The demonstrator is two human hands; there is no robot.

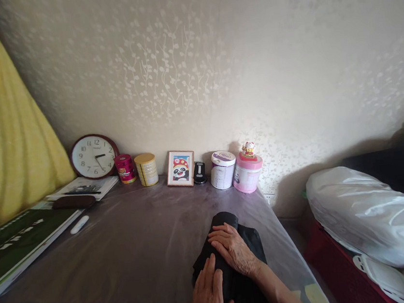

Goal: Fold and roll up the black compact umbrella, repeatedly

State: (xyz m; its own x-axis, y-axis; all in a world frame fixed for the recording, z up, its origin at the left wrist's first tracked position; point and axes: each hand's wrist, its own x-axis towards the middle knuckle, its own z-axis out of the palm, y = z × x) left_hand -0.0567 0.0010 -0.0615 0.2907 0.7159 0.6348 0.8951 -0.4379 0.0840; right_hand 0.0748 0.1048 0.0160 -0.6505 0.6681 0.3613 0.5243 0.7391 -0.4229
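A black cloth (251, 243), folded into a thick bundle, lies near the right front edge of the table. My left hand (209, 291) rests flat on its near left side, fingers stretched out and pointing away from me. Farther up the bundle, my right hand (234, 249) lies across the top with its palm down and fingers extended. Both hands press on the fabric without gripping it. Part of the cloth is hidden beneath the hands and the right forearm.
Along the wall stand an oval clock (95, 156), a pink tin (125, 169), a yellow-lidded can (146, 170), a framed panda picture (180, 168) and two round tubs (223, 171). A green book (22, 240) lies left. Right of the table (135, 266) sits a stuffed white plastic bag (370, 215).
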